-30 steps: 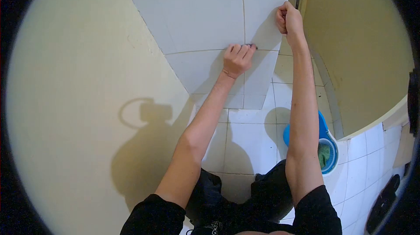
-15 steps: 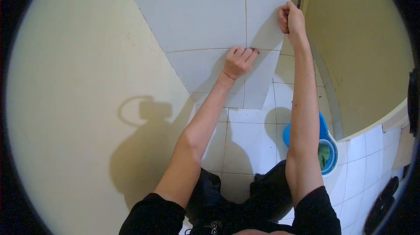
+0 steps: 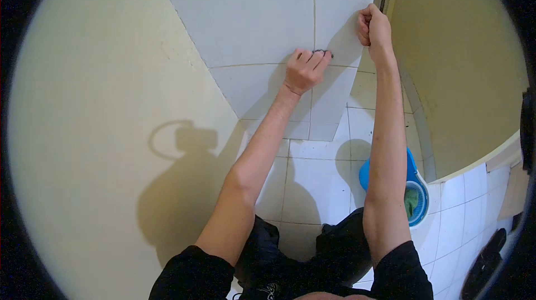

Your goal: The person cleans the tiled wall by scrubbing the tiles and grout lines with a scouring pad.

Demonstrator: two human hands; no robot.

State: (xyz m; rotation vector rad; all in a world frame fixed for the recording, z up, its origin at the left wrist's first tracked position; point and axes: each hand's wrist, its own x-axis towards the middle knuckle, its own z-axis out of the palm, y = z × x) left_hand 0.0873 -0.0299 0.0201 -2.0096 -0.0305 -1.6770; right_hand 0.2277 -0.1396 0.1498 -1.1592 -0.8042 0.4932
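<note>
My left hand (image 3: pixel 304 72) is closed, fingers curled over a small dark grey pad (image 3: pixel 324 53), and presses it to the white tiled wall (image 3: pixel 257 15). Only the pad's upper edge shows past the fingers; it lies just above a horizontal grout line, close to a vertical one. At the wall's right edge, higher up, my right hand (image 3: pixel 375 27) is curled into a fist. The inside of that fist is hidden, so I cannot tell what it holds, if anything.
A blue bucket (image 3: pixel 412 157) with a green cloth (image 3: pixel 411 200) in its basket stands on the tiled floor (image 3: pixel 318 183), partly behind my right forearm. A cream wall (image 3: pixel 100 110) rises on the left. A curved cream panel (image 3: pixel 463 77) is on the right.
My left hand has slid a little up the wall with the dark pad, from on the grout line to above it. The right hand has barely moved.
</note>
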